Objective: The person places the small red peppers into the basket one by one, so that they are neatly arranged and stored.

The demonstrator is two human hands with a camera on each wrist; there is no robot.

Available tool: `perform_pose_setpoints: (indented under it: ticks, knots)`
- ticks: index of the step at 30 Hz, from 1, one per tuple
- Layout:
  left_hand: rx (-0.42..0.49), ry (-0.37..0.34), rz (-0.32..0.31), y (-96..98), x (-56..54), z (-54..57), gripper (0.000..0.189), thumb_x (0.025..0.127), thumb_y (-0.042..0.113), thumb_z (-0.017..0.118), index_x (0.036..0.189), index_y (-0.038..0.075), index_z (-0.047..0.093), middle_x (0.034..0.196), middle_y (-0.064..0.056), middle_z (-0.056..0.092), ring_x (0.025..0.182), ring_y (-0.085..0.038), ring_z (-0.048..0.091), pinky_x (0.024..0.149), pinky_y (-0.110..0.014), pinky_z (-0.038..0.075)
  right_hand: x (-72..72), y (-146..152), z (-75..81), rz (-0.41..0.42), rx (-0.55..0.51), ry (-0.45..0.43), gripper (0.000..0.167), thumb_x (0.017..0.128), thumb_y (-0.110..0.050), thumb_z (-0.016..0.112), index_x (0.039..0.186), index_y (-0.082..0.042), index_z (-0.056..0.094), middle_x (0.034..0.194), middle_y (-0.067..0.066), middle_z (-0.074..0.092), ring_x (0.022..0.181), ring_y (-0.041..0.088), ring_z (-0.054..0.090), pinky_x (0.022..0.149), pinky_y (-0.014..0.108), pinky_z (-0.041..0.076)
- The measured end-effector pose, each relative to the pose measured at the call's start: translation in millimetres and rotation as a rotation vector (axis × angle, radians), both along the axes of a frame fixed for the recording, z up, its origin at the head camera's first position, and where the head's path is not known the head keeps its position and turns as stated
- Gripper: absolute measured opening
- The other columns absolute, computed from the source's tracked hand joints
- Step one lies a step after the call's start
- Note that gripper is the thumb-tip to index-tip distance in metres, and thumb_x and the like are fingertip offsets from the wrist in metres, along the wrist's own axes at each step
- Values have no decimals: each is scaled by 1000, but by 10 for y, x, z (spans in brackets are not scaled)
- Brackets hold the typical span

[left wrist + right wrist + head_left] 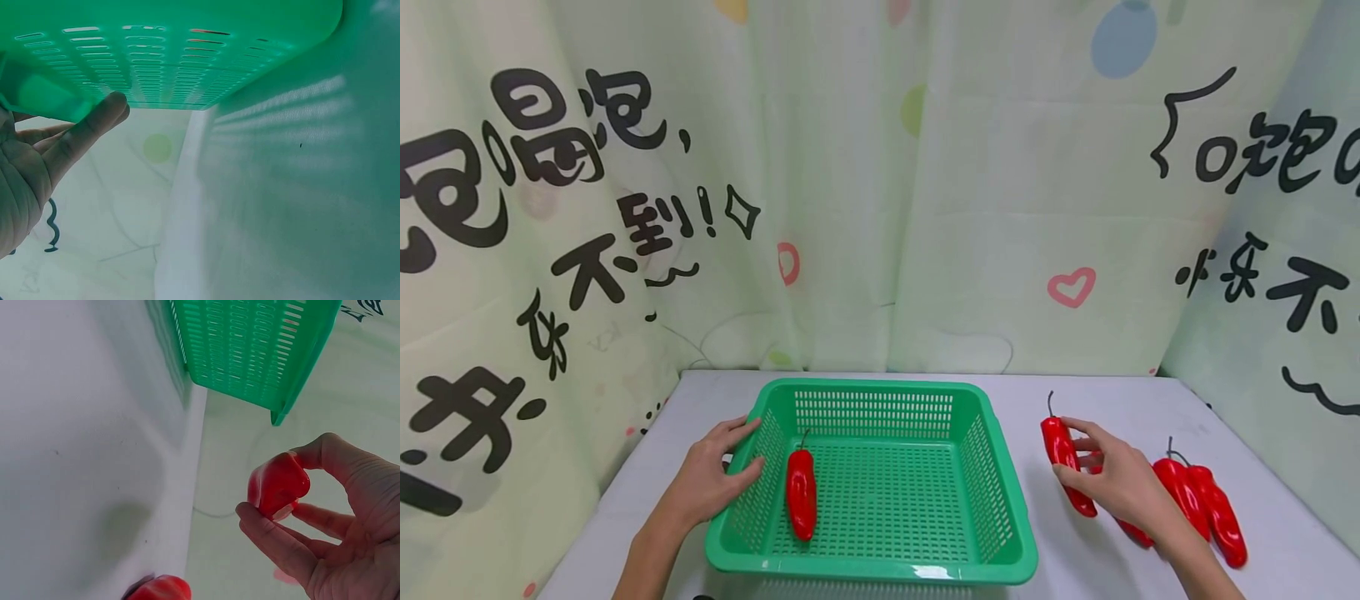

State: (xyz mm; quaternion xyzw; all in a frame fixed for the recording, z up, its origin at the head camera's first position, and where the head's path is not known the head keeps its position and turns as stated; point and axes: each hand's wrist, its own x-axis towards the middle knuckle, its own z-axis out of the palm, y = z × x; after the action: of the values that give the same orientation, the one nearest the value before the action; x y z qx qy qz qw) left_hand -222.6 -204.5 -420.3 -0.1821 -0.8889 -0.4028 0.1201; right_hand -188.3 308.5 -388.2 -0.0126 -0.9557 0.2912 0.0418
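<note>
A green plastic basket stands on the table, a red chili pepper lying inside at its left. My left hand grips the basket's left rim, and the left wrist view shows fingers at the rim's edge. To the right of the basket, my right hand pinches another red chili pepper between thumb and fingers, its stem pointing up. The right wrist view shows this held pepper end-on, above the table. Partly hidden behind that hand is a further pepper.
Two more red peppers lie side by side on the white table, right of my right forearm. A pale green curtain with black lettering surrounds the table at the back and both sides.
</note>
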Motion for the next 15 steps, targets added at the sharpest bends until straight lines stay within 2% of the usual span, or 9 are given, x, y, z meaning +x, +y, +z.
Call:
perform_pose_setpoints:
  ticks: [15]
  knots:
    - [-9,24,-1,0,-8,-12,54,90,9,72,140,-7,58,141,-30,54,111,-38,66,81,-42,62,-25,-75,109,18,-5,19,94,79,-27,88,153,0,38,132,35,56,111,50,61,67,45,63]
